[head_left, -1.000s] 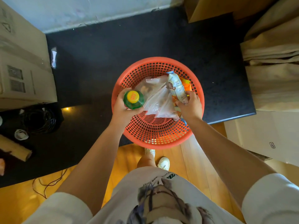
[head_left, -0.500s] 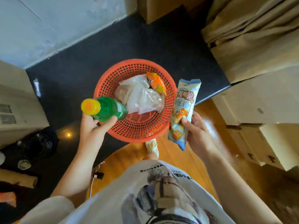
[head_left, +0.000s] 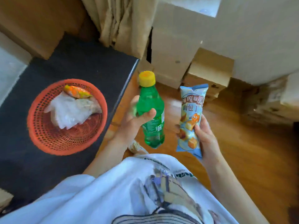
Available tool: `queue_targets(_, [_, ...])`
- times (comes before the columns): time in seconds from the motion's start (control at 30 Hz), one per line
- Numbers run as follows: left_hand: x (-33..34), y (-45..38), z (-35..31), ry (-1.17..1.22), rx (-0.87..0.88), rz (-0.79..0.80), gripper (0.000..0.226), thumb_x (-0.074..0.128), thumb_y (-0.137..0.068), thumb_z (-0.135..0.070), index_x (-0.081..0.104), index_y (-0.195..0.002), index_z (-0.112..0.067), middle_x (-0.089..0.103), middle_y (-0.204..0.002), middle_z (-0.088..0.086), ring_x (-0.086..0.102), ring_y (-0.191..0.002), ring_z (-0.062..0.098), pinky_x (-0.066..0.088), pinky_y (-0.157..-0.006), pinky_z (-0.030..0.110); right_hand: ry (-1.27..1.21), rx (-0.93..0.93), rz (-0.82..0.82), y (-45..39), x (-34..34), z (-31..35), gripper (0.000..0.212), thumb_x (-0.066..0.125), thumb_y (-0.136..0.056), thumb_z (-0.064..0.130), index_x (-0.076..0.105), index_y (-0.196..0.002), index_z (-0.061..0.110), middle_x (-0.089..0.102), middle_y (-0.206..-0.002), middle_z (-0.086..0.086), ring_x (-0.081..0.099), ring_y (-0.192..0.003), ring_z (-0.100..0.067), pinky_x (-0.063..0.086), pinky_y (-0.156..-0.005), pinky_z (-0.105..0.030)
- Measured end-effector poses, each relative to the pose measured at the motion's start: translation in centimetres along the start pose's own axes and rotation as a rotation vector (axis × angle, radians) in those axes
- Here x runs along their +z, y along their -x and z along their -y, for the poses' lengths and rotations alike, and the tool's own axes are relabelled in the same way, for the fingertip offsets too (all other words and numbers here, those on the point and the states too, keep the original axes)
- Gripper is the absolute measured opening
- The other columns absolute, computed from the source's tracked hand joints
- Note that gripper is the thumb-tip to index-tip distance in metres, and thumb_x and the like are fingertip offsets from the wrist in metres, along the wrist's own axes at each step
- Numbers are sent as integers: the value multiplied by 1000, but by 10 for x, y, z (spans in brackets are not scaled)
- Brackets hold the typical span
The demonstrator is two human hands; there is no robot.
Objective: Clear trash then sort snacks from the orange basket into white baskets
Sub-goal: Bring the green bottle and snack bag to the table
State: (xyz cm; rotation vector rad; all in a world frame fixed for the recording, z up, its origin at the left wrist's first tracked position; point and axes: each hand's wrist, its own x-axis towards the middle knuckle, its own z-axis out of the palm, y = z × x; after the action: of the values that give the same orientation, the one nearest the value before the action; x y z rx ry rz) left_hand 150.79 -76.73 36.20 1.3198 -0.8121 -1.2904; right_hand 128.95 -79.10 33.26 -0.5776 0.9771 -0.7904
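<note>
— What do I hold?
— My left hand grips the green soda bottle; my right hand grips the blue snack packet, both right of the orange basket.
— Done?
— No. Clear bags and an orange packet sit inside it. No white baskets in sight.

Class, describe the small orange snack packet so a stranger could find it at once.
Find the round orange mesh basket on the black mat. The small orange snack packet lies at its far rim, above crumpled clear plastic bags; only it is brightly coloured.
</note>
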Motion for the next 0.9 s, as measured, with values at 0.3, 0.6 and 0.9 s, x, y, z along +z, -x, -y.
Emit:
queue_targets(0.3, [182,84,44,-98,-100,393,74,70,-51,-73,56,-104,-23,67,-92,-9,63,-91,15,49,-79,29,-231,-138,-356,170,-143,-15,65,80,-56,17,47,-112,19,63,-85,-11,68,-59,-17,57,-52,-31])
queue_targets(0.6, [332,168,79,-319,-115,794,66,71,-47,-75,60,-97,-33,71,-86,-13,67,-82,7,51,-70,21,-514,-357,-669,343,-239,-75,47,64,-65,6,51,-110,11,71,-74,-6,69,-64,-23,59,-59,-37])
queue_targets(0.9, [484,237,133,-434,-169,1167,38,63,-65,-49,60,-96,-28,71,-80,-14,66,-73,3,50,-63,16,-638,-524,-1073,447,-311,-109,48,63,-65,13,57,-112,8,73,-91,-10,69,-70,-21,56,-60,-30])
